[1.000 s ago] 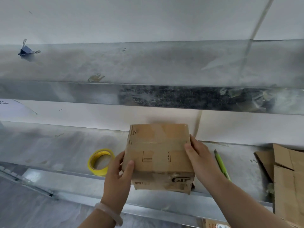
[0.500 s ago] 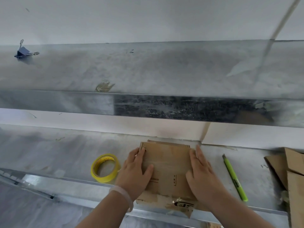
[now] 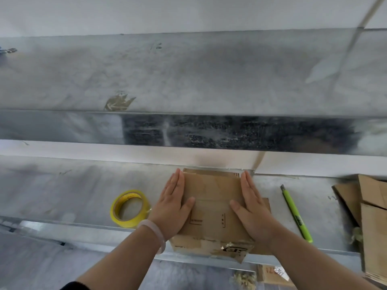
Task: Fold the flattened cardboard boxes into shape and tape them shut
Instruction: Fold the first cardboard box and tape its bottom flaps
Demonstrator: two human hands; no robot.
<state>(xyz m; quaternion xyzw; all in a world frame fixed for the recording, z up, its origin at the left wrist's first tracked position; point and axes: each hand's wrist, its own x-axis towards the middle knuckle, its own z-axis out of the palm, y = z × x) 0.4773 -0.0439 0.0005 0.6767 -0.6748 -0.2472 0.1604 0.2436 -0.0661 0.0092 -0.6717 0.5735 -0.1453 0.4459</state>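
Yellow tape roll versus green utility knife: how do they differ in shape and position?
The yellow tape roll is a ring lying flat left of the brown cardboard box; the green utility knife is a slim stick lying right of it. The roll sits close by the left hand; the knife lies apart from the right hand. Both rest on the metal bench, neither held.

Head-worn view, close, angled downward
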